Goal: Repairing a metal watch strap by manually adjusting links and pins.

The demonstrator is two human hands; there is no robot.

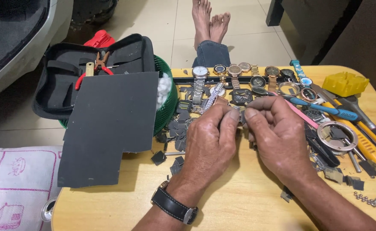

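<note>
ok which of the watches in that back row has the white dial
The silver-banded watch at the left end of the row, nearest the green basket. Its round face is white; the other faces in the row look dark or brownish.

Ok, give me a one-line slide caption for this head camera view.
Left hand and right hand pinch a small part over a wooden table strewn with watches, tools and a dark foam sheet.

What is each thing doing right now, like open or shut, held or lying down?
Left hand: pinching a small part.
Right hand: pinching the same part.
Tool case: open.
Red pliers: tucked in the case.
Dark sheet: lying flat, overhanging the table.
Watches: lying in a row.
Blue-handled tool: lying down.
</note>
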